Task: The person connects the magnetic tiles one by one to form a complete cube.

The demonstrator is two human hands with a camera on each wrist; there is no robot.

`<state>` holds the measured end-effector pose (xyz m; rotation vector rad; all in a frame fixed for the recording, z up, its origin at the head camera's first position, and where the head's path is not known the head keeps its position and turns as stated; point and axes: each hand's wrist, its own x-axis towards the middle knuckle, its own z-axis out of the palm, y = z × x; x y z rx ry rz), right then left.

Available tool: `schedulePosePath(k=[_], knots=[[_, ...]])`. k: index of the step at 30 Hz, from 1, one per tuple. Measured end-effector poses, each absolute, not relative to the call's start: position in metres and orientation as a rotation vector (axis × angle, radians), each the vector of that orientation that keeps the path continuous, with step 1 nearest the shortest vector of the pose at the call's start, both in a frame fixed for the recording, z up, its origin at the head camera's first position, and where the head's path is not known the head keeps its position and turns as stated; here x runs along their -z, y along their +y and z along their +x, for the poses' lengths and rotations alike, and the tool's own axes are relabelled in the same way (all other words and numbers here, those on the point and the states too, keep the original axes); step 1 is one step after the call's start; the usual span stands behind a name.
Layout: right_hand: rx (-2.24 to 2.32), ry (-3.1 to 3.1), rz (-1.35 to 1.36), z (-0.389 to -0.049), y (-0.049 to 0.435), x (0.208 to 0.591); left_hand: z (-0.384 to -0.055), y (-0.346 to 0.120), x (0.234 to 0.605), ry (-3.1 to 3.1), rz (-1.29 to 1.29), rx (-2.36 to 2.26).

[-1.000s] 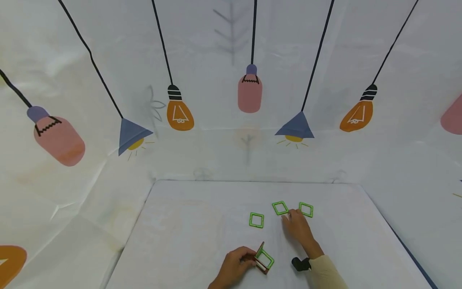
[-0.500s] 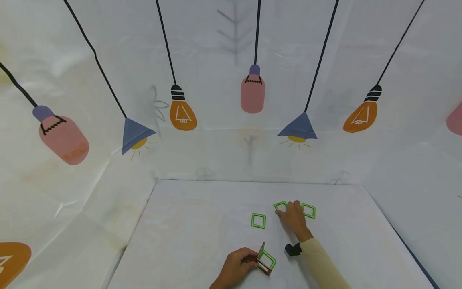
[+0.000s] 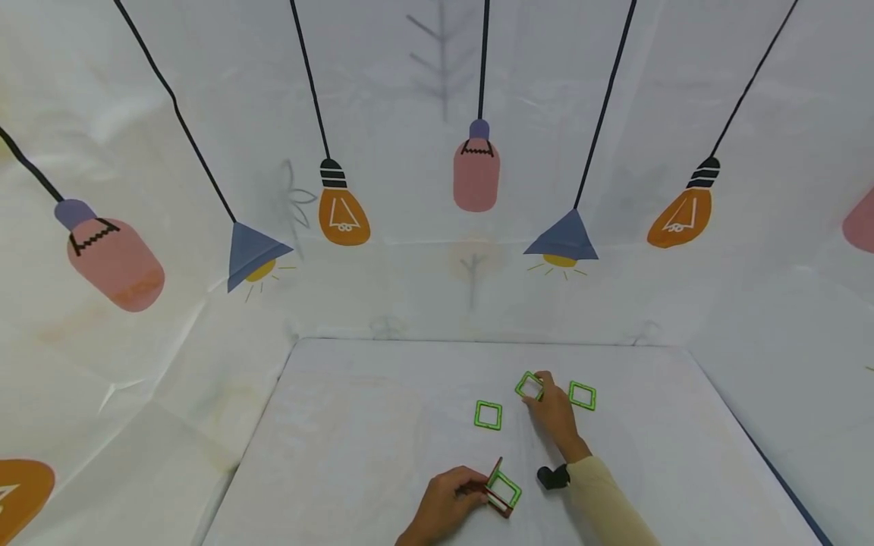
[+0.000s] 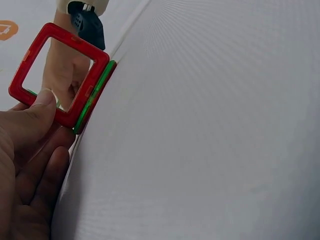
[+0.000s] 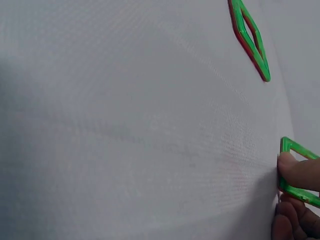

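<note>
My left hand [image 3: 444,497] grips a small build of square magnetic tiles near the table's front. In the left wrist view its thumb lies on an upright red tile [image 4: 31,60], which stands along a green tile [image 4: 95,97] low at the table surface. Farther back, my right hand [image 3: 554,413] pinches a single green magnetic tile [image 3: 522,381] by its near right side. The right wrist view shows the thumb over one edge of that green tile [image 5: 302,195], with the other fingers curled below; part of it runs out of view.
Two loose green tiles lie flat on the white table [image 3: 355,455]: a left tile [image 3: 477,415] and a right tile [image 3: 583,385], on either side of my right hand. A white sheet wall [image 3: 410,288] with printed lamps rises behind the table.
My right hand has reached to the back tile and taken hold of it; the tile has turned and now sits slightly farther back. The left hand keeps its grip in nearly the same place.
</note>
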<state>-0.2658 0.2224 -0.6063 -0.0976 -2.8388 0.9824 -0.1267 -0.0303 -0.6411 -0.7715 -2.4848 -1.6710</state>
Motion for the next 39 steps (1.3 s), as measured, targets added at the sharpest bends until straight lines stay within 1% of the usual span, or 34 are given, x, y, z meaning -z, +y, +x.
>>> schedulePosePath(k=[5, 18, 29, 39], knots=[[-1.037, -2.787, -0.085, -0.261, 0.226, 0.610, -0.127, -0.031, 0.641, -2.490, -0.760, 1.675], [-0.990, -2.631, 0.012, -0.230, 0.235, 0.617, -0.129, -0.031, 0.645, -2.459, -0.778, 1.643], [-1.063, -2.734, -0.070, -0.182, 0.222, 0.614, -0.129, -0.032, 0.647, -2.437, -0.795, 1.622], [-0.983, -2.723, 0.030, -0.143, 0.210, 0.609, -0.129, -0.032, 0.645, -2.428, -0.820, 1.594]])
